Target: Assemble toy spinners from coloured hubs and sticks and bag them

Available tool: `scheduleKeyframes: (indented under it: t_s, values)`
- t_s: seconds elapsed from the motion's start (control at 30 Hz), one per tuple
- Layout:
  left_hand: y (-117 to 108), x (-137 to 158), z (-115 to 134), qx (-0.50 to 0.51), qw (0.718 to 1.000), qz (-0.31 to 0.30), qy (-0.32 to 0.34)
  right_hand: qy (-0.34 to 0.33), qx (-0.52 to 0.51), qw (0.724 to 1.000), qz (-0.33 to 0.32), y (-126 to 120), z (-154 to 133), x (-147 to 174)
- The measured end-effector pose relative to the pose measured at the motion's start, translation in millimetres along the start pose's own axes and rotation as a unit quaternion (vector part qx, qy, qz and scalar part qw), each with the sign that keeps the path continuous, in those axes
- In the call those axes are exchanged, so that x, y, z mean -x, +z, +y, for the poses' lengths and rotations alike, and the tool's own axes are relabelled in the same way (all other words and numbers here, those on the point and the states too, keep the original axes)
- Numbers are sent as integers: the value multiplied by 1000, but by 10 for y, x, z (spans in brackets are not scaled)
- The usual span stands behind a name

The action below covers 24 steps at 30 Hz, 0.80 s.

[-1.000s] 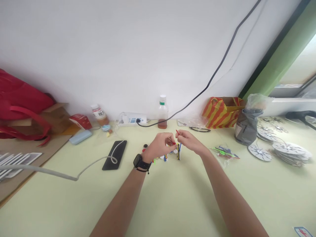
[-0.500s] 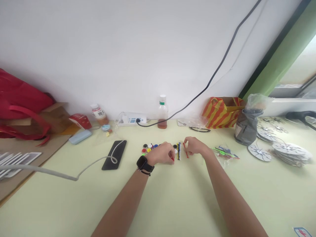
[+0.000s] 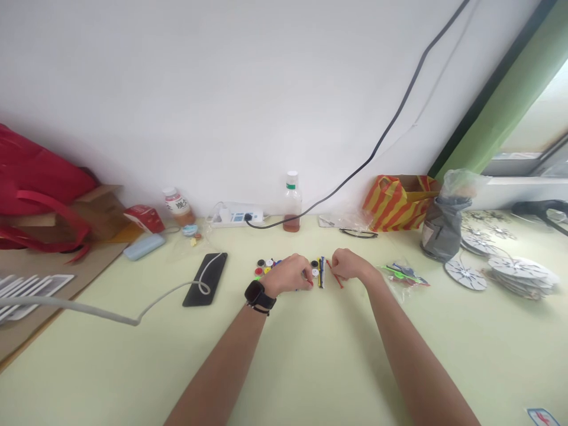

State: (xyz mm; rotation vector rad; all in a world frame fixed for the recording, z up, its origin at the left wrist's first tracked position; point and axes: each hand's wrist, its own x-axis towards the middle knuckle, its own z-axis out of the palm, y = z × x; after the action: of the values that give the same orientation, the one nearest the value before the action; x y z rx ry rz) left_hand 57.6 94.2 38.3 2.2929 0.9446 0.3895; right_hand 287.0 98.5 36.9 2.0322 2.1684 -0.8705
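Note:
My left hand (image 3: 289,275), with a black watch on its wrist, is closed in a pinch over a small red piece (image 3: 310,284) at its fingertips. My right hand (image 3: 349,264) is closed on a thin red plastic stick (image 3: 339,282), which lies slanted with its lower end pointing toward me. Between the hands, a row of yellow, blue and white sticks (image 3: 322,273) lies side by side. Small round discs (image 3: 258,271) in red, black, white and yellow sit around my left hand, which covers part of the group.
A black phone (image 3: 206,280) with a grey cable lies at left. Behind stand a bottle (image 3: 291,201) and a power strip (image 3: 235,215). To the right are a plastic packet (image 3: 404,274), a grey bag (image 3: 440,229) and stacked white discs (image 3: 521,275).
The red stick in my right hand has turned, its lower end swinging to the right. My right hand has curled in slightly; my left hand has barely shifted.

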Motion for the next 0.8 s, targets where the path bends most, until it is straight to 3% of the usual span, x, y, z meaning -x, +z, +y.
scheduleKeyframes:
  t_s: [0.33,0.5,0.7,0.8]
  values:
    - [-12,-5,-1,8,1000,-7,-8,9,75,994,80,59,-74,-35]
    - [-46,8,-10,3,1000,0,-9,-26,44,995,80,29,-70,-2]
    - [-79,29,-32,-48,996,76,15,-72,1,995,64,-2,-99,55]
    - [-80,43,-39,-62,995,77,30,-74,-5,996,54,41,-159,90]
